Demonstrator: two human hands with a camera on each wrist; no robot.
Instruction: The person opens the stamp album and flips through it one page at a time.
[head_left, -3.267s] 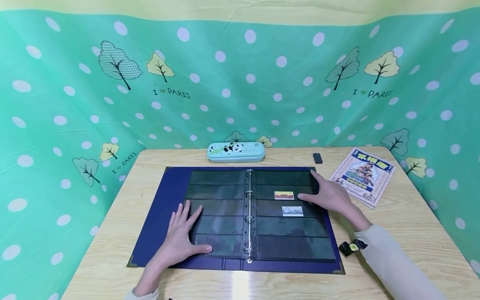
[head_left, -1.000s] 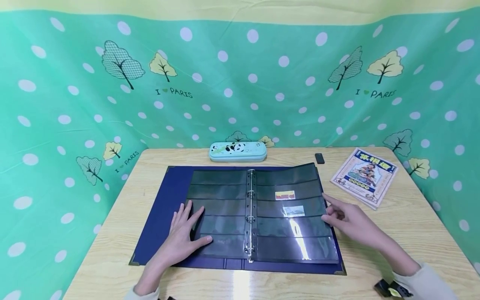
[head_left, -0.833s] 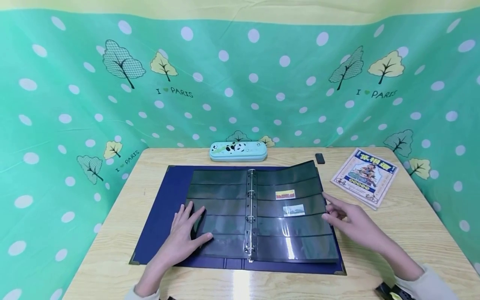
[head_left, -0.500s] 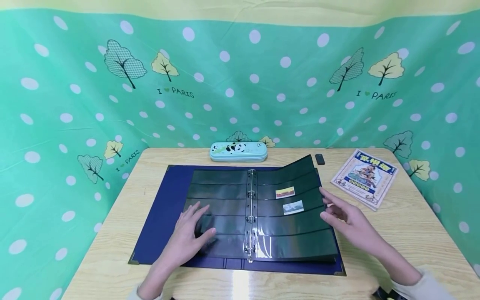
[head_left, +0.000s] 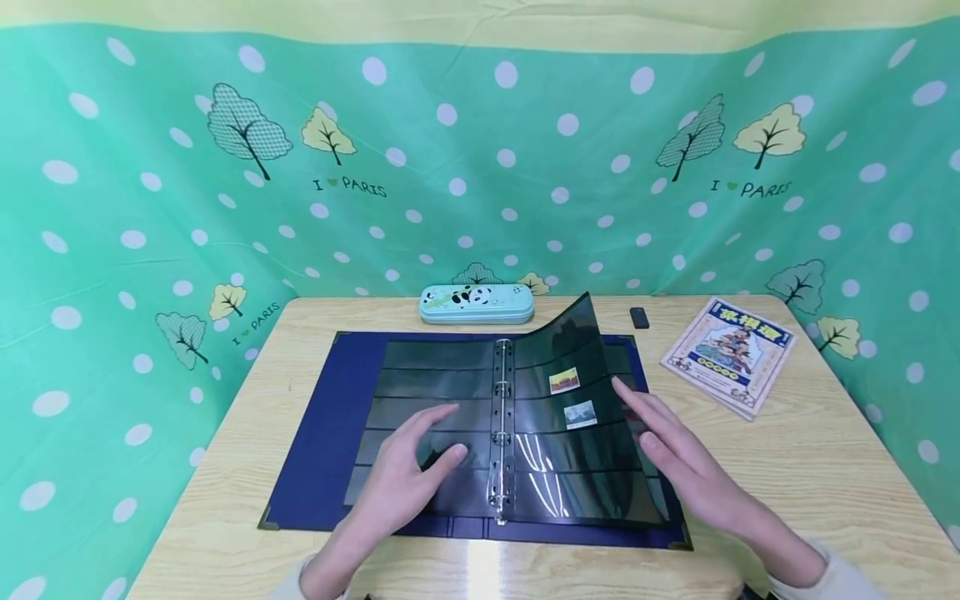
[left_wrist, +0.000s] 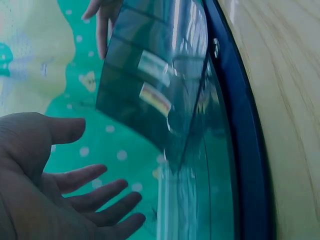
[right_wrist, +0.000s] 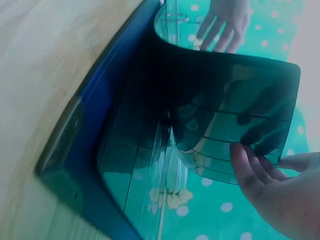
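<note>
An open stamp album with a navy cover (head_left: 311,433) and metal rings lies on the table. Its raised black pocket page (head_left: 540,454) curves up from the rings. In its clear strips sit a yellow-and-red stamp (head_left: 565,381) and a grey stamp (head_left: 580,415). My right hand (head_left: 686,462) is at that page's outer edge, fairly straight fingers against the underside and thumb apart from the fingers; the right wrist view shows these fingers (right_wrist: 242,162) on its back. My left hand (head_left: 401,475) hovers above the left page (head_left: 435,383), fingers spread, holding nothing.
A light blue panda pencil case (head_left: 476,304) stands behind the album. To the right lie a small black object (head_left: 639,317) and a booklet with a colourful cover (head_left: 729,357). A green patterned cloth (head_left: 480,167) hangs around the wooden table (head_left: 795,467).
The right page has risen from nearly flat and bends toward the left, uncovering another page beneath. My right hand moved left with it. My left hand lifted off the left page and shifted right.
</note>
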